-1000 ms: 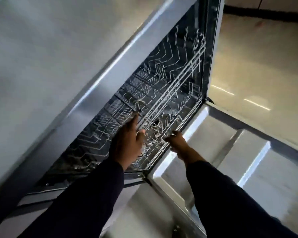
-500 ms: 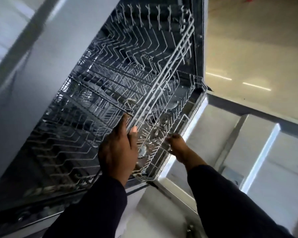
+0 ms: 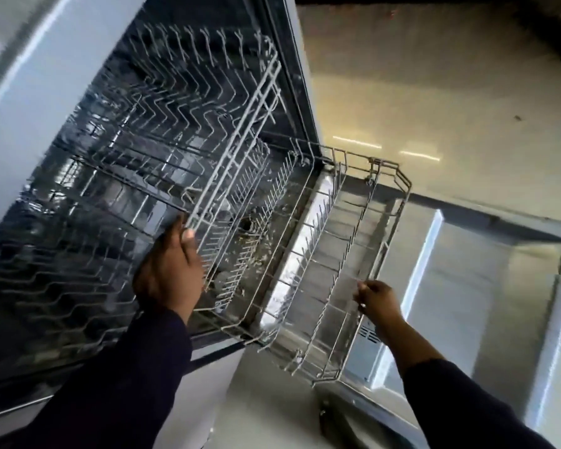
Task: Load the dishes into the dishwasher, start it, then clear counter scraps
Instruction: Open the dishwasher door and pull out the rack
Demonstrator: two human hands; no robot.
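Upper rack (image 3: pixel 240 131) held by left hand (image 3: pixel 169 273), lower rack (image 3: pixel 347 254) pinched by right hand (image 3: pixel 378 298), over open dishwasher door (image 3: pixel 499 286)

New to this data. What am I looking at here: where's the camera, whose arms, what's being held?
There is no robot here: a person wears one wide-angle camera on the head, looking forward and down, so the picture is tilted and the arms in dark sleeves are the wearer's own. In front is an open dishwasher with its door folded down. The left hand grips the front edge of the upper rack. The right hand pinches a wire of the lower rack, which sits partly pulled out over the door. Both racks look empty of dishes, though motion blur hides fine detail. The pale floor lies beyond.
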